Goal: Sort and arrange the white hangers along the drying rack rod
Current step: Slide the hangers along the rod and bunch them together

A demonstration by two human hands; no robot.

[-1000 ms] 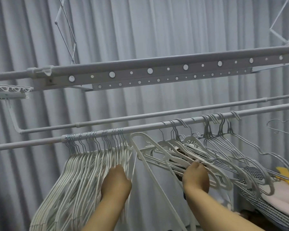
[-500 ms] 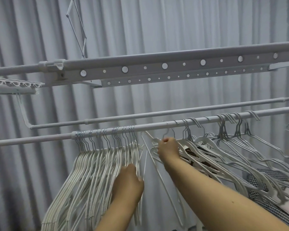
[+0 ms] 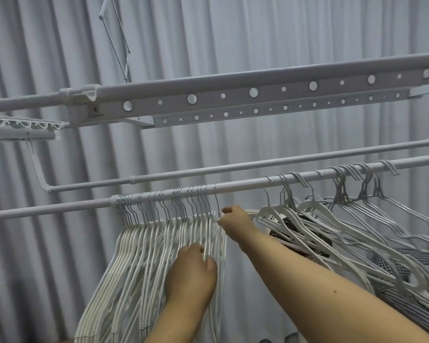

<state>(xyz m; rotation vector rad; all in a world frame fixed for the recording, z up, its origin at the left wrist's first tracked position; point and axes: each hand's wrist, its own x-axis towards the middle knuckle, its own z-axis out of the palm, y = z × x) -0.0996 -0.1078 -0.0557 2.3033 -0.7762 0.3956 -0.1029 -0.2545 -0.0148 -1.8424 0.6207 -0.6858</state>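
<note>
White ribbed plastic hangers (image 3: 144,246) bunch left on your grey metal rod (image 3: 235,185), lower ends cut off; your left hand (image 3: 191,276) grips their arms, your right hand (image 3: 233,220) pinches the rightmost neck, fingertips hidden.

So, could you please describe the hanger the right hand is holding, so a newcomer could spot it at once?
Find the front rod of the rack, then the tight bundle of white hangers on it. The one meant is the rightmost hanger, beside the right hand; its hook stands slightly apart from the rest.

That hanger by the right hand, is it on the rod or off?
On: the hanger has its hook over the rod, while the right hand pinches its neck.
</note>
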